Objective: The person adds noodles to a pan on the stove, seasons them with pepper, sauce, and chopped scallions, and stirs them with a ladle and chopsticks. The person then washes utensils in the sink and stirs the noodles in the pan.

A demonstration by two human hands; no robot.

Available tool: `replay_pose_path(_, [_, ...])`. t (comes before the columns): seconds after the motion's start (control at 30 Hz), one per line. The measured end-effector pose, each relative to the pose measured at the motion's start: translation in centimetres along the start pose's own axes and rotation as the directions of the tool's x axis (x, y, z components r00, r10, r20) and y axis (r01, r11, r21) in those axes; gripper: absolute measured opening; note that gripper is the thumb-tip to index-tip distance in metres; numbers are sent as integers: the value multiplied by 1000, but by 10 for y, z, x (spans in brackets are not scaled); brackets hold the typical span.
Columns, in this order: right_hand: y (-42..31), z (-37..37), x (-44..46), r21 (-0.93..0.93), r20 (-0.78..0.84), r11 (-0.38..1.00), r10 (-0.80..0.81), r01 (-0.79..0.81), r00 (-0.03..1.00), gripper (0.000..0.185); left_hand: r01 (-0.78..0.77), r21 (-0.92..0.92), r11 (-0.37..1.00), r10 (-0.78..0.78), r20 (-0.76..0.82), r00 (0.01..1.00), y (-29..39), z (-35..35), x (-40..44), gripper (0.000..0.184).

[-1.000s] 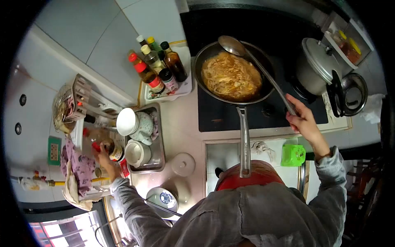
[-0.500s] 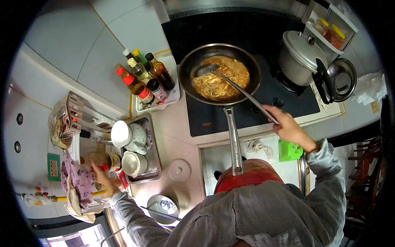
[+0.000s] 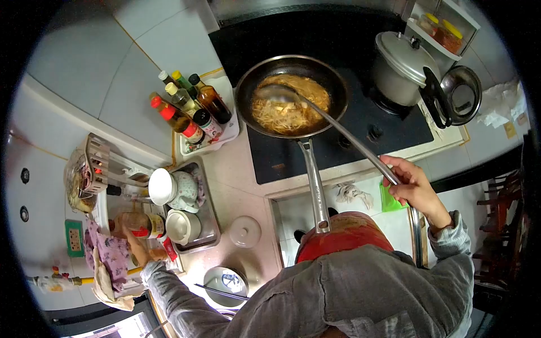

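My right hand point(image 3: 418, 191) is closed around the long metal handle of a ladle point(image 3: 366, 152). The ladle's bowl rests in the frying pan point(image 3: 242, 112), among noodle-like strands in brown sauce point(image 3: 293, 115). Steam or glare blurs part of the food. The pan sits on the black stove, its metal handle point(image 3: 315, 188) pointing towards my body. On the left, my left hand point(image 3: 135, 245) reaches to a glass jar with a red and yellow label point(image 3: 156, 226). Its fingertips overlap the jar's far end and are hard to make out, so a grip cannot be confirmed.
A pressure cooker point(image 3: 403, 67) stands right of the pan. Sauce bottles point(image 3: 211, 101) crowd a white tray point(image 3: 228, 135). Cups, including a white one point(image 3: 162, 187), stand in a metal tray point(image 3: 211, 239). Nearer me are a white lid point(image 3: 245, 231) and a bowl with chopsticks point(image 3: 217, 281).
My right hand has moved right and down with the ladle, whose bowl has shifted slightly within the pan. My left hand has edged left beside the jar. The whole view has shifted slightly.
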State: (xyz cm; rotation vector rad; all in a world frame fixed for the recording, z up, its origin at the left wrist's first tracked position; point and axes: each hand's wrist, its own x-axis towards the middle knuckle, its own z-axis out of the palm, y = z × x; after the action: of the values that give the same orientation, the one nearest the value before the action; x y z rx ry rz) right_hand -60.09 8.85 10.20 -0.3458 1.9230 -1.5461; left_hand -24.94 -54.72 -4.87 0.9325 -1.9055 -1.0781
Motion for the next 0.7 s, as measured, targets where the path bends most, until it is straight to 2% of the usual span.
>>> replay_pose_path(0.07, [1,1,6,8,-51,999,-39,40,998,67,-11,8,1000,11,-2,1000,1,-4,-2,58])
replay_pose_path(0.2, [-1,10,15,25,-174,997,-73,78,982,65,113,4,994,-113,-42,993,5,-12,-6,60])
replay_pose_path(0.4, [16,1,25,8,-264,995,-97,103,960,62,259,41,965,-254,-93,963,11,-16,-5,63])
replay_pose_path(0.53, [24,-1,33,-96,-249,985,-163,143,955,58,392,77,917,-379,-145,914,16,-9,-2,66])
replay_pose_path(0.63, [32,-5,50,-272,-227,937,-285,221,931,52,567,206,798,-526,-223,821,31,9,1,68])
replay_pose_path(0.67, [34,-8,54,-301,-209,929,-284,215,936,53,562,224,796,-494,-296,818,39,19,-6,68])
replay_pose_path(0.7, [34,-9,60,-329,-183,919,-289,219,940,55,439,232,868,-308,-442,842,49,37,-27,62])
